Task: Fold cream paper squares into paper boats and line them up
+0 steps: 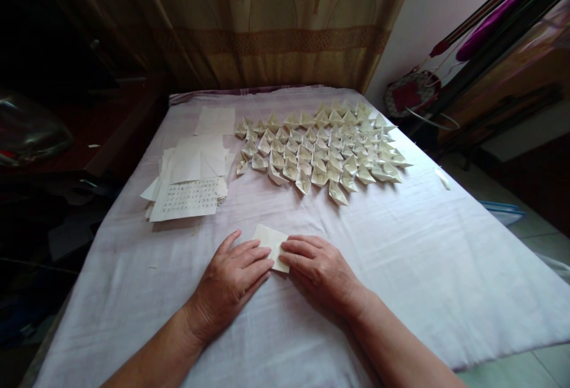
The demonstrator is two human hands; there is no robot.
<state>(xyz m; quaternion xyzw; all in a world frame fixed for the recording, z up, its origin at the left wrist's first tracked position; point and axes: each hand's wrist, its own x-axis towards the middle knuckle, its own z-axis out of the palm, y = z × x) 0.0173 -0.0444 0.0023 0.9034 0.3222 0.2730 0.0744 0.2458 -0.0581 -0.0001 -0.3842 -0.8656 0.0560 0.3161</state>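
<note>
A small folded piece of off-white paper point(271, 238) lies on the cloth between my two hands. At its left edge my left hand point(234, 275) holds it, fingertips on top and the little finger spread away; the thumb is mostly hidden under the index finger. My right hand point(318, 266) is closed over the right edge, its fingers bent onto the paper and its thumb out of sight. Beyond the hands stand several rows of folded paper boats point(320, 150). Left of them is a pile of loose paper sheets point(191, 180), one covered in printed characters.
A pale cloth point(401, 269) covers the table. A white scrap point(443, 178) lies near its right edge. Behind hangs a brown-gold curtain point(267, 32). A dark red cabinet point(120, 121) stands at the left, and a patterned bag point(412, 92) hangs at the right.
</note>
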